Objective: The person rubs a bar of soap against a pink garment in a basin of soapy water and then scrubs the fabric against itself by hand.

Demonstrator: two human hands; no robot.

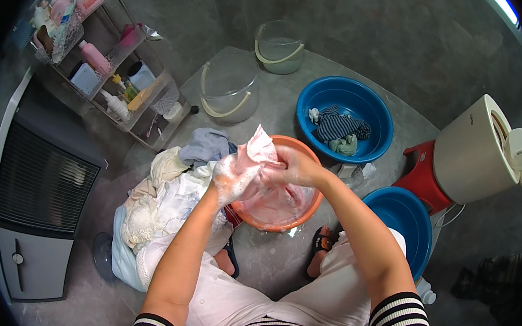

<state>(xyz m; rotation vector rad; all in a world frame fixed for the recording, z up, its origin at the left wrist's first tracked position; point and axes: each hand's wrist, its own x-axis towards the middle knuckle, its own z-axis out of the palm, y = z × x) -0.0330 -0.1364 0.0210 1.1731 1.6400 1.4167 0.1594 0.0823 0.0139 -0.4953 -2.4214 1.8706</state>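
My left hand [231, 180], coated in suds, holds a wet pink cloth [258, 151] above an orange basin [278, 227]. On the cloth's other side, my right hand [295, 167] grips it too, its fingers blurred and partly hidden by the fabric. More pink fabric lies in soapy water inside the basin, below both hands. A large heap of white, cream and blue clothes [169, 201] rests beside the basin on the left. In a blue basin [381, 148] behind it lie a striped garment [341, 126] and a pale green cloth [345, 145].
Two clear buckets [228, 88] [280, 48] stand at the back. A second blue basin [425, 233] is by my right leg. A beige lidded appliance [469, 148] sits on a red stool [422, 177]. Shelves of bottles [136, 49] and a cabinet [38, 255] stand left. The floor [266, 261] looks wet.
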